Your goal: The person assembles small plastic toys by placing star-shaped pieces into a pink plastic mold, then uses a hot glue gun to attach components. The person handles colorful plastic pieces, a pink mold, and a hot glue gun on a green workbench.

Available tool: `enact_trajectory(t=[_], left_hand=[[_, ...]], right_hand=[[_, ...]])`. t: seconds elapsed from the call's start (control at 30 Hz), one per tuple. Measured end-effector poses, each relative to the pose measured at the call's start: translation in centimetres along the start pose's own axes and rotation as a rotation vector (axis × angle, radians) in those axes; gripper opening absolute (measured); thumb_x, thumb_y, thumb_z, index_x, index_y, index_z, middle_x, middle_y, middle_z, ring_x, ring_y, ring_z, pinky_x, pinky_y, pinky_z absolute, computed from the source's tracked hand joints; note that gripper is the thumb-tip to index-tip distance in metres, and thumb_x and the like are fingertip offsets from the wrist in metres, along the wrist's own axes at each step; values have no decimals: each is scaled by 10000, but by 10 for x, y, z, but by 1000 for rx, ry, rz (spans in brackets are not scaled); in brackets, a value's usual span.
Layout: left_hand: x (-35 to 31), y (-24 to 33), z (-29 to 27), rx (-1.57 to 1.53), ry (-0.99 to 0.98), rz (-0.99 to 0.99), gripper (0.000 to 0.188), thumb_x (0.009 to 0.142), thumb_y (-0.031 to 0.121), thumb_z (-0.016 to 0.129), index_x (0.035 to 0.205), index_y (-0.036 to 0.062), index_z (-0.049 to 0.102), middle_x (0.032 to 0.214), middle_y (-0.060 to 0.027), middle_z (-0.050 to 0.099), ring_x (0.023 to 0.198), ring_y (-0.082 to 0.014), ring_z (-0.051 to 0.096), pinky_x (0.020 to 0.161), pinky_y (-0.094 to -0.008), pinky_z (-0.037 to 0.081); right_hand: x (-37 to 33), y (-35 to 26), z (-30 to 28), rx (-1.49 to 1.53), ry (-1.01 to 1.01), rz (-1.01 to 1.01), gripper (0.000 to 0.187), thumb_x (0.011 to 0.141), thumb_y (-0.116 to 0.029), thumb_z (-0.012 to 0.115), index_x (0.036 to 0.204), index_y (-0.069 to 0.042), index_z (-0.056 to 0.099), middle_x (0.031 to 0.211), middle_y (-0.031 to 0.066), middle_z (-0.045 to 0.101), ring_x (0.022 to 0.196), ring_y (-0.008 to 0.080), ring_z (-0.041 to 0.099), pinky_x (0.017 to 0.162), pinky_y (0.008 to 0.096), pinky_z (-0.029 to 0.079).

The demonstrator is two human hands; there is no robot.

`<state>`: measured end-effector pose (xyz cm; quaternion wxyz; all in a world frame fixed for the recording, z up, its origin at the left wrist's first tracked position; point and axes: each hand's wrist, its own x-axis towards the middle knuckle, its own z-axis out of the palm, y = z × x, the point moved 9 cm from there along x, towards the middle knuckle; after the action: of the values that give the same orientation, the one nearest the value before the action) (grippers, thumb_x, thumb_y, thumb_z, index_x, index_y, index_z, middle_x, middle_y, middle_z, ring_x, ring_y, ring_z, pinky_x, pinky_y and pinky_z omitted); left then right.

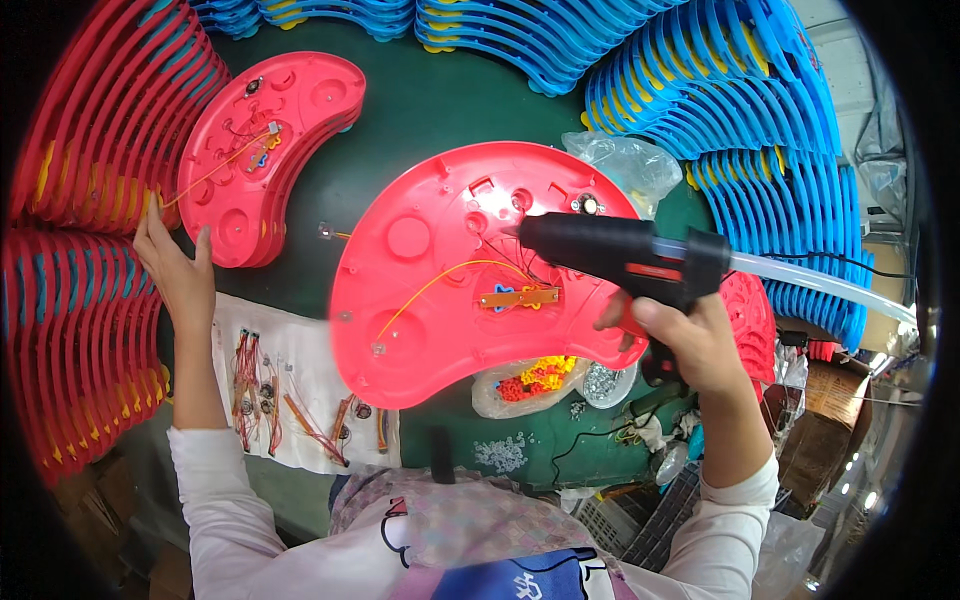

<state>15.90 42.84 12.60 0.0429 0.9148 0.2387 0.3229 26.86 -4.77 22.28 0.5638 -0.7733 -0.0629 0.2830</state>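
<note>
Left hand (180,265): reached up at left, grip apart, fingers spread beside stacked red bean-shaped shells (215,190); I cannot tell if they touched.
Right hand (695,340): wrapped the black plastic glue gun (595,240), grip clamped on its handle, nozzle leftward.
Large red bean-shaped shell (450,340): sat mid-tabletop (335,190); the gun hid part of its right side.
Surroundings: glossy blue curved shells (700,90) stood right; a crumpled clear bag (630,165) lay behind.
Textures: smooth moulded plastic, thin yellow wire (430,280).
</note>
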Motion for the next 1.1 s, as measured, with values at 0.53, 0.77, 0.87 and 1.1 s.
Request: enact_trajectory(t=[0.53,0.77,0.87,1.1], left_hand=[[-88,152,-32,-1090,-721,-390,480,899,-9,645,1359,-53,513,1149,-129,618,740,-71,634,627,-200,498],[-89,152,-43,-1089,-614,-314,397,999,5,504,1389,-73,488,1308,-158,584,1033,-164,663,851,-286,532],[-75,126,-54,-972,-438,-248,403,1037,45,466,1417,-90,457,1402,-178,533,1204,-211,586,979,-323,490],[-15,-40,-12,-877,116,-474,464,1036,41,487,1474,-72,385,1399,-169,540,1209,-203,567,1046,-326,437]], right_hand=[[9,11,-35,-132,129,54,368,898,-146,722,1202,27,606,822,33,665,724,86,614,646,259,500],[-15,24,-49,-173,166,50,300,899,-145,723,1134,1,606,838,31,654,741,98,604,667,271,496],[-23,13,-57,-2,119,-75,345,922,-193,687,1166,33,598,829,105,705,767,189,698,716,336,572],[-32,8,-58,122,172,-79,691,877,-409,655,1318,106,519,900,191,699,914,337,723,776,454,617]])
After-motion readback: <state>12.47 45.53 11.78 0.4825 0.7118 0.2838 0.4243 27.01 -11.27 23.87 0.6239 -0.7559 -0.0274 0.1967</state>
